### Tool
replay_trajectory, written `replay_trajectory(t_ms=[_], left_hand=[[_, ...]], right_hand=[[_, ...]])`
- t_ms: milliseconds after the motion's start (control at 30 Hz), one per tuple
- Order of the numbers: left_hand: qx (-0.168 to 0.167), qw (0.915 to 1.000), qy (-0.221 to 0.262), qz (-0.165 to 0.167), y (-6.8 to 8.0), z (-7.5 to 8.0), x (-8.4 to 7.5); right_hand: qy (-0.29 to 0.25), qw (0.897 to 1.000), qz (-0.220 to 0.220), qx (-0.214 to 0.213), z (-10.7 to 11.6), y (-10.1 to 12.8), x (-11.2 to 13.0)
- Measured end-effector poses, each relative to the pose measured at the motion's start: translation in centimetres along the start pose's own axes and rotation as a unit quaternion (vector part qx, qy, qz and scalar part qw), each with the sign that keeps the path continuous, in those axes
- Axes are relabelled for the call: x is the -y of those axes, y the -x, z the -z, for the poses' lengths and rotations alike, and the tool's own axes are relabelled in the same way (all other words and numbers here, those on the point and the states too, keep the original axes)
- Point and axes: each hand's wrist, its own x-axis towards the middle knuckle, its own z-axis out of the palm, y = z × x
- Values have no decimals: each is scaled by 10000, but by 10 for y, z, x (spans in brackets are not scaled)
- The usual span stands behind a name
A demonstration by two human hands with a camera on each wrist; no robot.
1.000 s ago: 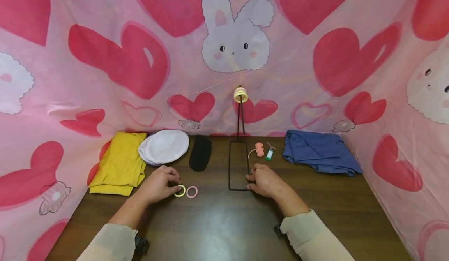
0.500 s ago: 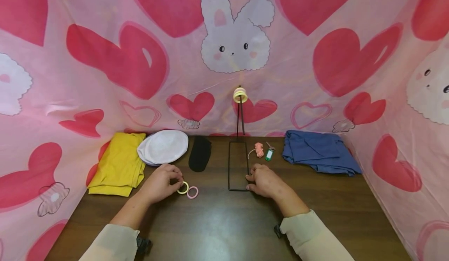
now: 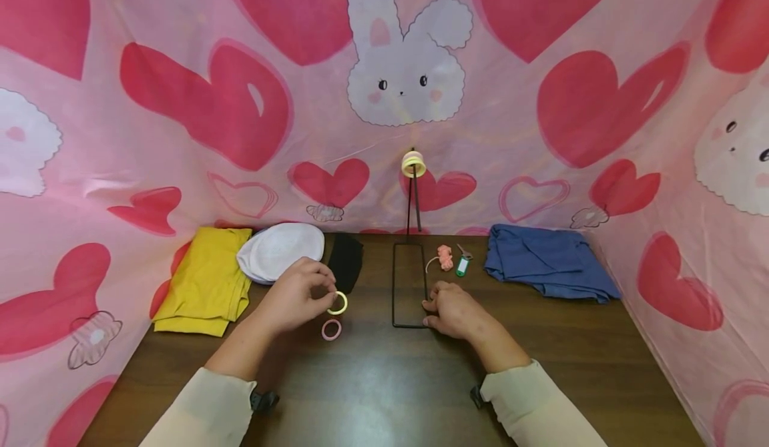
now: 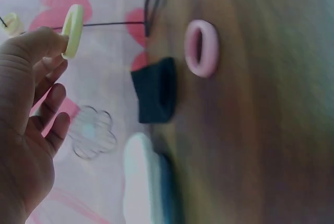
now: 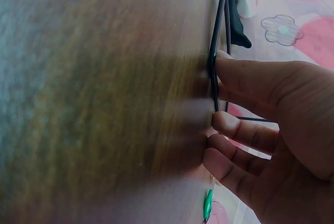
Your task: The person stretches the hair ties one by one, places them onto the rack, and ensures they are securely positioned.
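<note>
My left hand (image 3: 300,293) pinches a pale yellow ring (image 3: 338,303) between thumb and fingertips, lifted above the wooden table (image 3: 372,380); the left wrist view shows that ring (image 4: 72,30) at my fingertips. A pink ring (image 3: 331,329) lies flat on the table just below it, also seen as the pink ring (image 4: 201,48). My right hand (image 3: 453,310) presses on the right side of a black wire stand's rectangular base (image 3: 398,287), fingers (image 5: 250,80) on the wire (image 5: 215,51). The stand's upright rod carries yellow rings (image 3: 412,163) at its top.
At the back lie a yellow folded cloth (image 3: 207,280), a white cap (image 3: 282,250), a black sock (image 3: 347,260), a pink knotted cord (image 3: 443,257), a green key tag (image 3: 460,265) and a blue folded cloth (image 3: 543,260). Pink heart-print fabric walls enclose the table.
My left hand has picked the yellow ring off the table and carried it up and to the right, leaving the pink ring lying. My right hand stays on the stand base.
</note>
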Motion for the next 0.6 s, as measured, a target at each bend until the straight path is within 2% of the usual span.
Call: replay_trajectory(t_ms=[333,600], left_hand=[[-604,9974,136,-381,-43,6,-29],[-1273,9903,258,-491,-72,18,-63]], right_hand=[[-14,9999,-94,116,1,0,0],[-11,9999,-59,96,0,-1,0]])
